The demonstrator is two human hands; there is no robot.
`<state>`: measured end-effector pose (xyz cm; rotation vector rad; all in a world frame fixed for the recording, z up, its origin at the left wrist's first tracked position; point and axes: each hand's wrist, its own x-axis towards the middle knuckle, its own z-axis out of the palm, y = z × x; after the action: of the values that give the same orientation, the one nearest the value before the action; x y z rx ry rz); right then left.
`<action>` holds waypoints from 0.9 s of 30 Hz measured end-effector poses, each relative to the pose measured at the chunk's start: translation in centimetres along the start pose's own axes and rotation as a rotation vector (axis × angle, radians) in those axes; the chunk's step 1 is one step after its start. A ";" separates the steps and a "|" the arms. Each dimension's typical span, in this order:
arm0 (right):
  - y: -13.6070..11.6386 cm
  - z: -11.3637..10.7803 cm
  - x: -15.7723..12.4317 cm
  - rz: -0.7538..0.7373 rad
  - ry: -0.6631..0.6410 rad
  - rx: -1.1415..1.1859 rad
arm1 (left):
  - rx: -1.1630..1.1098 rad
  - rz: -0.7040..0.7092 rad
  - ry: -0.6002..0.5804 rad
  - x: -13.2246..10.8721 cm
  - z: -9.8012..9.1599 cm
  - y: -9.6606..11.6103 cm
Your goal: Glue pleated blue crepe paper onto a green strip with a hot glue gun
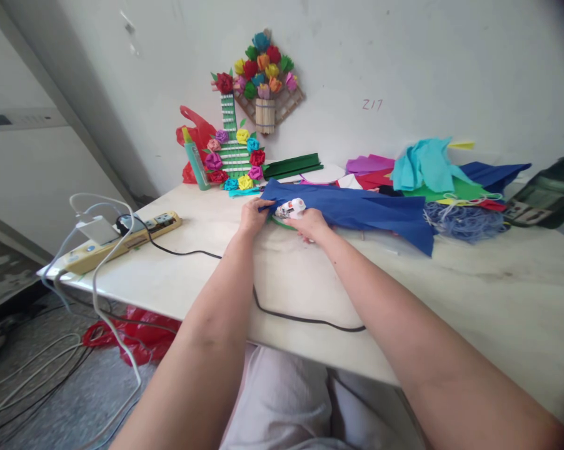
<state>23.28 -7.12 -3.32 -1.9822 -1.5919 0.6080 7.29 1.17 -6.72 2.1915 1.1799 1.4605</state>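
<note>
A long sheet of dark blue crepe paper point(357, 209) lies across the back of the table. My left hand point(254, 215) pinches its left end between thumb and fingers. My right hand point(312, 224) is closed around a small white bottle-like thing with a printed label point(291, 208), held over the blue paper's front edge. Its exact kind is hard to make out. A thin green edge point(284, 223) shows below it, between my hands. Part of my right fingers is hidden behind the hand.
A paper-flower guitar point(235, 156), a glue bottle point(196, 162) and a flower basket ornament point(265, 115) stand at the back. Coloured papers point(425, 165), clear string point(464, 220) and a dark bottle point(547, 190) lie right. A power strip point(122, 244) and black cord point(305, 320) cross the table.
</note>
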 end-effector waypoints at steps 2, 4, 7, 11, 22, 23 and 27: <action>-0.1 0.1 0.1 0.005 -0.001 -0.012 | 0.004 -0.006 -0.001 0.0 0.0 0.0; -0.2 0.2 0.1 0.005 -0.001 -0.017 | 0.010 -0.006 -0.003 0.0 0.0 0.1; -0.2 0.2 0.1 0.004 -0.002 -0.022 | 0.057 -0.016 -0.014 0.0 -0.1 0.2; -0.2 0.2 0.1 0.008 -0.004 -0.035 | 0.187 -0.014 -0.009 -0.1 -0.5 0.6; -0.3 -0.4 -0.5 0.023 -0.002 -0.044 | 0.526 -0.064 0.007 -0.7 -1.3 1.8; -0.3 -0.4 -0.5 0.019 -0.001 -0.045 | 0.556 -0.066 0.001 -0.7 -1.4 2.0; -0.3 -0.5 -0.6 0.030 -0.007 -0.050 | 0.636 -0.103 -0.100 -1.1 -1.7 2.9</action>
<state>23.23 -7.67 -2.74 -2.0455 -1.5988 0.5932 7.03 -1.85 -4.87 2.4905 1.8841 1.0041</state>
